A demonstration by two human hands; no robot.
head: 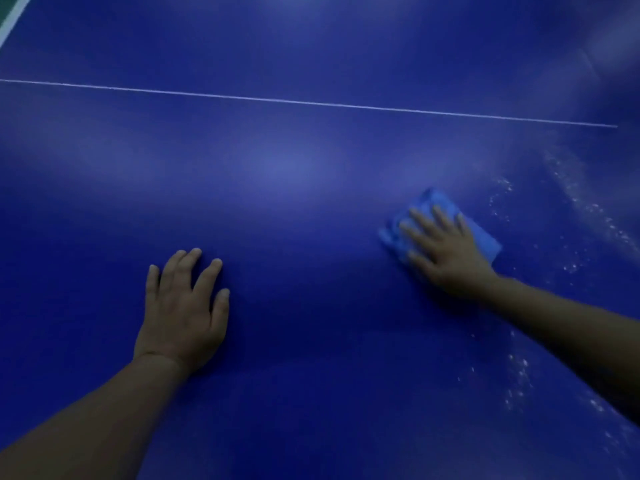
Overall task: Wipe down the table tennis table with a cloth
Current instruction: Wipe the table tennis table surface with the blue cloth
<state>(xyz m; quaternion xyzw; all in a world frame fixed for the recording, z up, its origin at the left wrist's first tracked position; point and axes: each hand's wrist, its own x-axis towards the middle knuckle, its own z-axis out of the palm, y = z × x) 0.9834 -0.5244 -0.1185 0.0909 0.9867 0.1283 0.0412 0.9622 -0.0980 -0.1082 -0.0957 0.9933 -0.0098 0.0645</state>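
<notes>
— Where do we have the cloth [486,242]?
— On the blue table [294,202], this side of its thin white line [311,102], under our right hand [446,252], fingers straight and spread, pressing it flat.
— And our left hand [181,315]?
— Flat on the table left of the cloth, fingers loosely spread, holding nothing. White specks [519,379] lie right of the cloth.

Open table [277,202] between hands

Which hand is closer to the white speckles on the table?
Right. The right hand presses the cloth just beside the white speckles; the left hand rests flat, far off.
</notes>
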